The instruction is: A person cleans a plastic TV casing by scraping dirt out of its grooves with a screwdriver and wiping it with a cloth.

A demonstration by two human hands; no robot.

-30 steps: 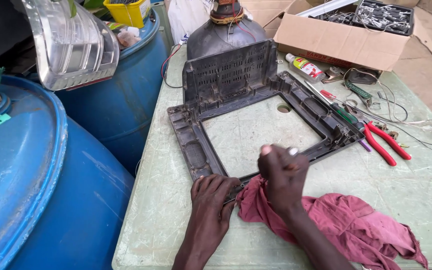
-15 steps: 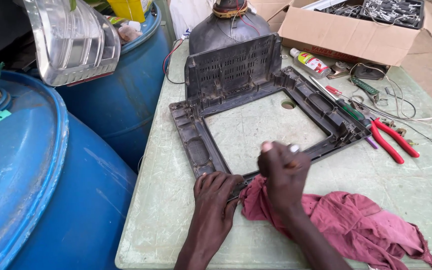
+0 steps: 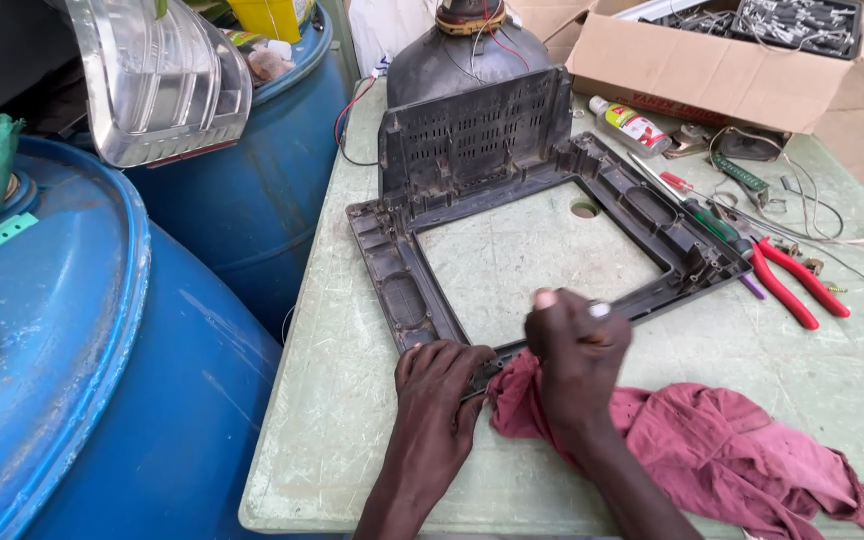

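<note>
head view:
left hand (image 3: 439, 395): palm down on the table (image 3: 352, 430), fingers curled and pressed onto the near corner of the frame (image 3: 392, 270), pinning it flat.
right hand (image 3: 579, 355): fingers bunched and closed on a fold of the rag (image 3: 712, 455), knuckles up, pressing the cloth against the near rail of the frame, just right of the left hand; thumb and one fingertip showing pale nails.
frame: dark grey plastic, square opening in the middle, lying flat on the pale green table; far side tilted up as a slotted panel, near rail under both hands.
rag: dull red cloth, crumpled, spread from the right hand toward the table's near right corner.
tube (image 3: 467, 55): dark bulb-shaped glass body behind the slotted panel, red wires at its neck.
pliers (image 3: 797, 285): red handles, lying right of the frame, apart from it.
screwdriver (image 3: 707, 220): green handle, beside the frame's right rail, near the pliers.
bottle (image 3: 629, 125): small, lying on its side beyond the frame's far right corner.
box (image 3: 712, 70): open cardboard, far right, dark parts inside.
wires (image 3: 832, 225): thin, loose loops past the pliers.
barrels (image 3: 102, 340): blue, two, left of the table; nearer one fills the lower left.
clear cover (image 3: 157, 85): ribbed transparent plastic piece above the barrels.
</note>
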